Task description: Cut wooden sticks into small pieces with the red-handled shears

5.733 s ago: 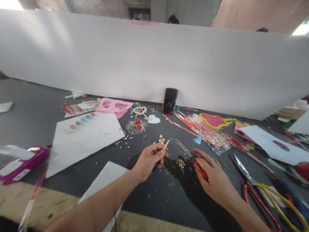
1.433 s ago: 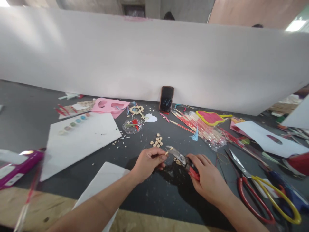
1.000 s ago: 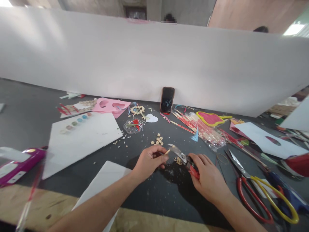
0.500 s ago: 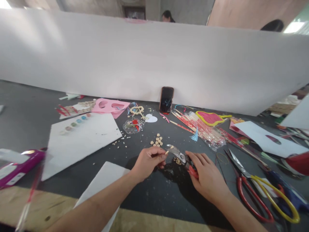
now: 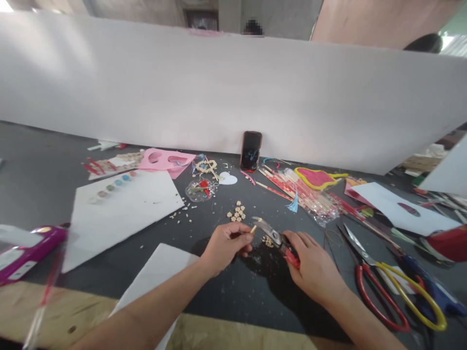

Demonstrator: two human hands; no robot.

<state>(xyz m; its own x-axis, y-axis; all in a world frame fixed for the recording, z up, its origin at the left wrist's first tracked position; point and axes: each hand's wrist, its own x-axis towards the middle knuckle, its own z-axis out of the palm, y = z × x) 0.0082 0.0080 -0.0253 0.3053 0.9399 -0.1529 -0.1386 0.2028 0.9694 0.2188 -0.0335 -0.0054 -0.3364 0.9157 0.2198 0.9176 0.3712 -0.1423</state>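
Over the dark tabletop (image 5: 219, 302), left hand (image 5: 226, 248) is clamped, thumb against fingers, on a short pale stick (image 5: 253, 229); its free end points up and away, near the middle of the work area. Right hand (image 5: 314, 265) is closed around the red grips of metal cutters (image 5: 275, 236). The two hands are apart; cutter tips sit just beside the stick end, contact cannot be told.

Beyond the left hand: cluster of pale flower-shaped pieces (image 5: 237, 212). Beneath the cutters: small heap of pale bits (image 5: 268, 241).

Markings: phone (image 5: 251, 150) stands upright against the white panel (image 5: 146, 97); light shapes on its dark screen, too small to read. Red patterned sticks (image 5: 310, 194) lie partly in clear wrap, print illegible at this size. White sheet (image 5: 120, 218), left, bears a row of coloured spots. Purple tool (image 5: 36, 253) at far left has pale patches, lettering indistinguishable. Scissors (image 5: 359, 246) with red and yellow handles lie right of the right hand.
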